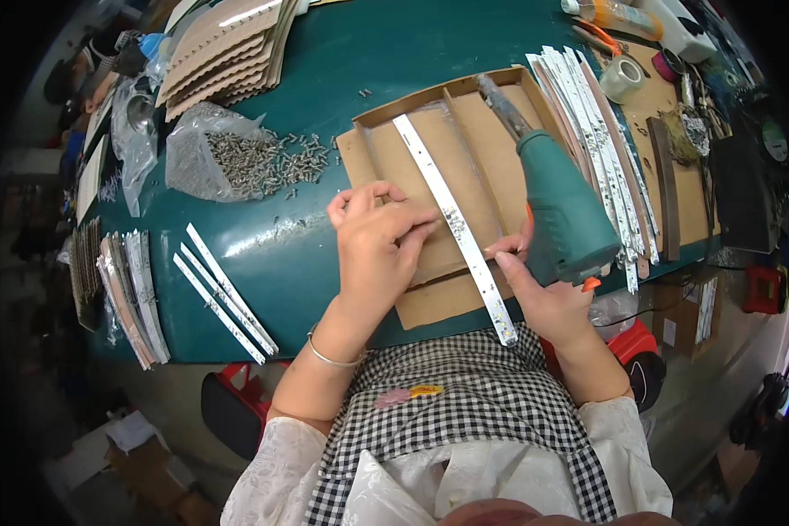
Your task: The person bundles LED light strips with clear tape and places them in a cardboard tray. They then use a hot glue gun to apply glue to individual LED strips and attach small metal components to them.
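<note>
A dark green table (324, 53) with a glossy top fills most of the view, its near edge curving past the person's checked apron. At the centre lies a flat brown cardboard tray (478, 145) with ridged dividers, and a long white LED strip (451, 219) runs across it from 11 o'clock down to 5 o'clock, its lower end overhanging the table edge. The left hand (373, 241) rests on the cardboard at the strip's 9 o'clock side, fingers curled with their tips touching the strip. The right hand (543, 294) presses a finger against the strip's lower part while its fingers wrap the green electric screwdriver (561, 197). A bag of screws (228, 158) spills at 10 o'clock, stacked cardboard (223, 48) lies at 11 o'clock, and more white strips (600, 140) sit at 2 o'clock. Three loose strips (223, 294) lie at 8 o'clock. Below the table edge the floor is cluttered and dim.
</note>
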The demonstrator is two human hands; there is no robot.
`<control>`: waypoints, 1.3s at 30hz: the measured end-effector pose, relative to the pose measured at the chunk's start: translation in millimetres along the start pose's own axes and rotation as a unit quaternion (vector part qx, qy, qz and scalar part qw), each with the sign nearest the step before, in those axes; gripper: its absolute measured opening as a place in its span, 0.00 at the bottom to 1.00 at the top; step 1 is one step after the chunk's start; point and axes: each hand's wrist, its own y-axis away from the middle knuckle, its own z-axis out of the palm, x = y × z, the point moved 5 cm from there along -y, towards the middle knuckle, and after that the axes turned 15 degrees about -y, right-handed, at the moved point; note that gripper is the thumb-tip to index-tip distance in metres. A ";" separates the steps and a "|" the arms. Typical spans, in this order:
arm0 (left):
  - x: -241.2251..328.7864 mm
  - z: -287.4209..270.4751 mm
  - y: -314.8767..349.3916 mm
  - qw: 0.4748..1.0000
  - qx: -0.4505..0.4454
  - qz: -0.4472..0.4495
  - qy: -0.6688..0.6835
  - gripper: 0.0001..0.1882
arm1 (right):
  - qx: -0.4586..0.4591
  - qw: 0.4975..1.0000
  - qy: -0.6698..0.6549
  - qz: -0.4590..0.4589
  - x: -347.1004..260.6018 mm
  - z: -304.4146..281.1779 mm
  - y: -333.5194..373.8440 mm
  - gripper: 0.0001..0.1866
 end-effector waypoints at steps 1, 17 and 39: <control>0.0 3.7 -0.5 1.000 -0.011 -0.009 -0.004 0.10 | -0.008 1.000 0.018 0.004 2.8 -1.1 -0.1 0.21; -7.7 20.2 -1.2 0.999 -0.027 -0.047 -0.002 0.10 | 0.031 0.995 0.050 0.080 23.0 -9.9 3.9 0.27; -9.3 21.2 0.7 0.997 -0.011 -0.058 0.047 0.08 | 0.042 0.996 0.054 0.063 22.8 -11.0 4.1 0.25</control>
